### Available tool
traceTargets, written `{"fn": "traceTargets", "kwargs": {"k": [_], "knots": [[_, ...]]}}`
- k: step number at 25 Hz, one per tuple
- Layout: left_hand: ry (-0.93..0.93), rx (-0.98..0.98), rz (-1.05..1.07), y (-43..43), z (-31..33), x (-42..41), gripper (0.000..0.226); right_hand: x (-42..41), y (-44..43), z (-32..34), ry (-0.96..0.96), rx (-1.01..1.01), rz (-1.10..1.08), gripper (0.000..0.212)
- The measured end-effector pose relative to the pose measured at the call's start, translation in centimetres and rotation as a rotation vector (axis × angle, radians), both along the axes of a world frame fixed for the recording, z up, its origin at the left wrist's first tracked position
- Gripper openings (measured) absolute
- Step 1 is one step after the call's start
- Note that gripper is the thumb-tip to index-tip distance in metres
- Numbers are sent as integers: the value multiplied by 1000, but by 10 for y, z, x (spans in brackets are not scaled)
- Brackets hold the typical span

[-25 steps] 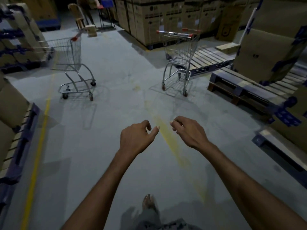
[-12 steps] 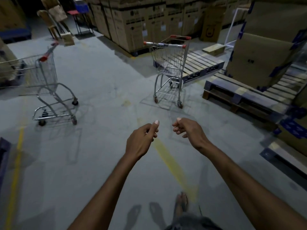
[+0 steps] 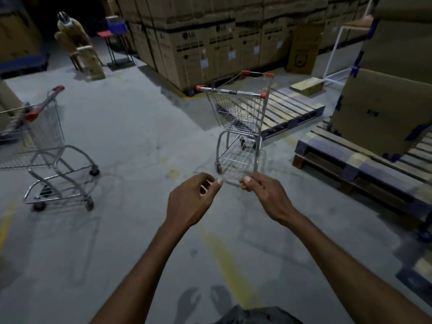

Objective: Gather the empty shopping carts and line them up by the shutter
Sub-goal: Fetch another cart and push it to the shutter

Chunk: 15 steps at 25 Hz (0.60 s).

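Silver wire shopping cart with red handle caps (image 3: 238, 118) stands straight ahead on the grey concrete floor (image 3: 140, 127), handle end toward the camera, basket empty. Its far end sits just beside a bare wooden pallet (image 3: 289, 111); can't tell whether they touch. A second wire cart (image 3: 46, 136), also w/ red handle trim, stands at the left edge of the view, partly cut off, well apart from the first and turned a different way; its basket looks empty too.

Both arms stretch forward at mid-frame. The left hand (image 3: 191, 199) has its fingers loosely curled and thumb out, holding nothing. The right hand (image 3: 266, 195) is the same: fingers loosely bent, thumb forward, nothing in it. The hands are near each other but apart, and both are short of the first cart's handle — neither touches the cart.

On the right, a second wooden pallet w/ blue-painted blocks (image 3: 350, 162) carries a big cardboard box with blue corner tape (image 3: 385, 108). Behind the first cart is a tall wall of stacked brown cardboard cartons (image 3: 198, 43), and a small flat carton (image 3: 306, 86) lies on the floor near the far end of the bare pallet. A faded yellow floor stripe (image 3: 229, 265) runs from btw the arms toward the carts. Far left in the bkgd — a red stool (image 3: 106, 33) w/ a blue box (image 3: 117, 26) just beside it; too dim to tell more.
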<state>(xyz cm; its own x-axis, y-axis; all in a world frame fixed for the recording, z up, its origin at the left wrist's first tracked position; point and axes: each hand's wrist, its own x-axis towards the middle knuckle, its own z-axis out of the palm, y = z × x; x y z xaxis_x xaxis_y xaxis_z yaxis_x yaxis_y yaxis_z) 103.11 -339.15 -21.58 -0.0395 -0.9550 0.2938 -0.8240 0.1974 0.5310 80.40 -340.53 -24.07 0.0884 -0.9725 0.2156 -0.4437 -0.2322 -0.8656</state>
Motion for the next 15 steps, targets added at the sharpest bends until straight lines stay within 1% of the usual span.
{"fn": "traceTargets", "kwargs": {"k": [3,6,8,10,13,15], "knots": [[33,-37,-21,-70,2,-3,39,-8,-72,5,-30,-61,43,40],[80,-46,-96,-142,0,-7,31,-13,-141,1,-103,-47,76,31],[102,-51,-149,-196,-5,-7,26,-15,-191,-5,-92,-54,74,30],[101,-81,-205,-243,-10,-5,24,-15,-235,-8,0,-109,71,30],[64,-111,-317,-340,-17,0,29,-17,-318,-11,189,-193,37,32],[37,-113,-373,-402,-14,2,31,-18,-372,-7,275,-220,0,34]]}}
